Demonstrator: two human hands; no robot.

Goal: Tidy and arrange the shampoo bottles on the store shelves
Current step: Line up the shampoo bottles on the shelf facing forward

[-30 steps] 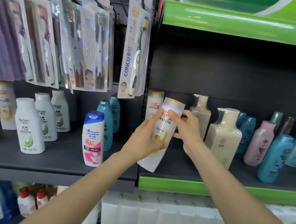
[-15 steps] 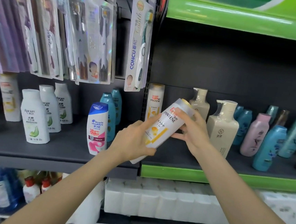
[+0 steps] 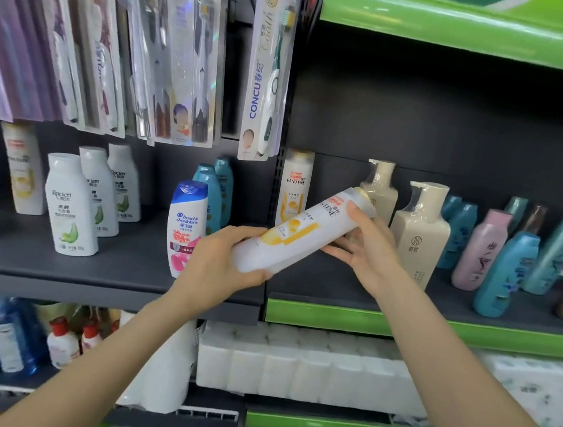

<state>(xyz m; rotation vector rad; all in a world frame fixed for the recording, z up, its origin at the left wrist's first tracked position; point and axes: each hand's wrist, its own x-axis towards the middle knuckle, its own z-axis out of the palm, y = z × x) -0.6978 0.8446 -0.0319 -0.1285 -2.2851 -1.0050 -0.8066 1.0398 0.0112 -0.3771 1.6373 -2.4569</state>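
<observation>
A white and yellow Pantene bottle (image 3: 300, 230) is tilted almost flat in front of the shelves, cap to the upper right. My left hand (image 3: 223, 264) grips its base. My right hand (image 3: 364, 245) holds the cap end, thumb on top and fingers underneath. A second Pantene bottle (image 3: 294, 187) stands upright at the back of the green-edged shelf (image 3: 332, 318). A Head & Shoulders bottle (image 3: 185, 228) stands on the grey shelf (image 3: 61, 271), partly behind my left hand.
Three white Rejoice bottles (image 3: 71, 206) stand at left. Two cream pump bottles (image 3: 421, 233) stand just right of my right hand, then teal bottles (image 3: 504, 276) and a pink bottle (image 3: 479, 249). Toothbrush packs (image 3: 266, 67) hang above. Tissue packs (image 3: 296, 366) fill the lower shelf.
Both hands have tipped the Pantene bottle further over, from leaning to nearly horizontal, cap swinging right. The view has shifted slightly closer and downward.
</observation>
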